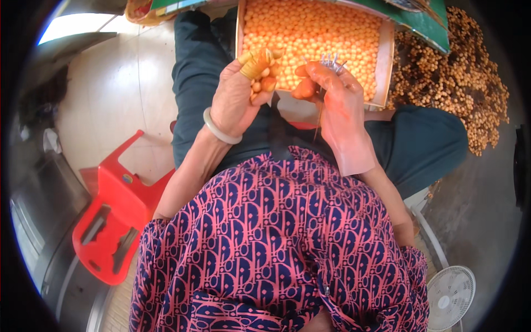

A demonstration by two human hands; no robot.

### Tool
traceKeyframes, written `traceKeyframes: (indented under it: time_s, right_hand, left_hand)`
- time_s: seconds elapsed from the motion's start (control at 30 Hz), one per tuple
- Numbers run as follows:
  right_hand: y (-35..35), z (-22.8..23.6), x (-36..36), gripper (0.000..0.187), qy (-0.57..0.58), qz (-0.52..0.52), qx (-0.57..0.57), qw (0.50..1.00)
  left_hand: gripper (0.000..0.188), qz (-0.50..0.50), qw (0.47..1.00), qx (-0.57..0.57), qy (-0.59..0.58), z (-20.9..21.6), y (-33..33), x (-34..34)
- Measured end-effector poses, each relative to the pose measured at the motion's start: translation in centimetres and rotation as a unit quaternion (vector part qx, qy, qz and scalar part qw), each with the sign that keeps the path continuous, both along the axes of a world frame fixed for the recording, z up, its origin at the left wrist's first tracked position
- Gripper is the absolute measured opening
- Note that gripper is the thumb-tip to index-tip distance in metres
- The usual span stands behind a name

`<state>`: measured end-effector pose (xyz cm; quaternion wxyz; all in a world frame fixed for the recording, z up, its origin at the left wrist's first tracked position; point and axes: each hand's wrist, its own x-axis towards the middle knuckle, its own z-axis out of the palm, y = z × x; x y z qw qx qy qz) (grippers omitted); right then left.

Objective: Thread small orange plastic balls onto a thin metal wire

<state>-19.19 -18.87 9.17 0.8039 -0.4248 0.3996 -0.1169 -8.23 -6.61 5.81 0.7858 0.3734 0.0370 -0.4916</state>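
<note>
My left hand (238, 97), with yellow coverings on its fingers and a pale bangle at the wrist, is closed around several small round fruits (256, 86) that look like longans. Opposite it, my right hand (334, 102) wears a thin translucent glove stained orange. Its fingers are bent inward around a silvery pronged metal tool (332, 61), whose tips stick up above the knuckles; the rest is hidden. The two hands are apart, over the near edge of a shallow tray (381, 72) filled with round orange-yellow fruits (310, 33).
A heap of brownish fruits on stems (464, 72) lies on the floor at right. Green-edged boards (431, 30) border the tray's far side. A red plastic chair (110, 221) stands at left, and a white fan (451, 296) at lower right. My knees flank the tray.
</note>
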Motion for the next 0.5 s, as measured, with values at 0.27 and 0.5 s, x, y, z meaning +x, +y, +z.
traceKeyframes:
  time_s: [0.27,0.5]
  right_hand:
    - [1.0,-1.1,-0.1,0.018,-0.054,0.028,-0.132,0.989]
    - [1.8,-0.4,0.6,0.015,-0.028,-0.003,-0.139,0.99]
  left_hand:
    - [0.029,-0.012,0.999,-0.016,0.026,-0.1,-0.3,-0.3]
    - [0.027,-0.014,1.0,-0.004,0.026,0.2,-0.7,-0.5]
